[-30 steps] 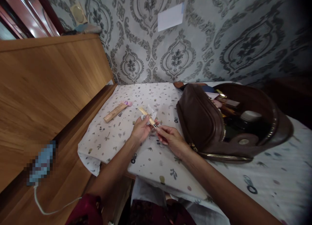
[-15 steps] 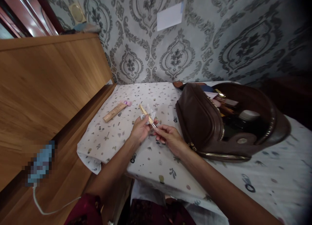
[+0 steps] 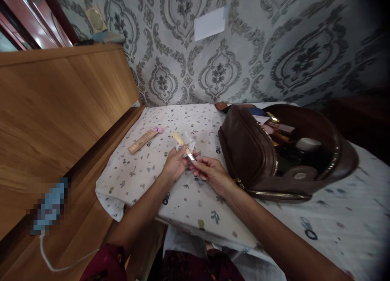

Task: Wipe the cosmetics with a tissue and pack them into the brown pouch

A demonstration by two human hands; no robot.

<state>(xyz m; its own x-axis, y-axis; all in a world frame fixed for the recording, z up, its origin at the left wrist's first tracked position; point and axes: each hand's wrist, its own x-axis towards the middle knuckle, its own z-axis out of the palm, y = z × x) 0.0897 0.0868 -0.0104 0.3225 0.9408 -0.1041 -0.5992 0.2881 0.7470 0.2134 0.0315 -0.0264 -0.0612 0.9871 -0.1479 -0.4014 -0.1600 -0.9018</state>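
Over the middle of the patterned cloth, my left hand (image 3: 176, 164) pinches a white crumpled tissue (image 3: 190, 142) around a slim yellowish stick-like item (image 3: 179, 140). The item slants, with its pale end pointing up and left and its silvery part toward my right hand (image 3: 210, 170). The fingers of my right hand are closed on that lower end. Exactly what the slim item is cannot be made out. A beige tube with a pink cap (image 3: 143, 140) lies on the cloth to the left of my hands.
An open brown bag (image 3: 246, 151) full of small items stands on the right of the cloth-covered table (image 3: 195, 208). At the left rises a wooden panel (image 3: 67, 94), with a blurred blue object (image 3: 50, 208) and white cable below it. Patterned wallpaper is behind.
The view has shifted slightly. Both hands keep their hold, and the slim item has turned a little, its silvery part now showing brighter.
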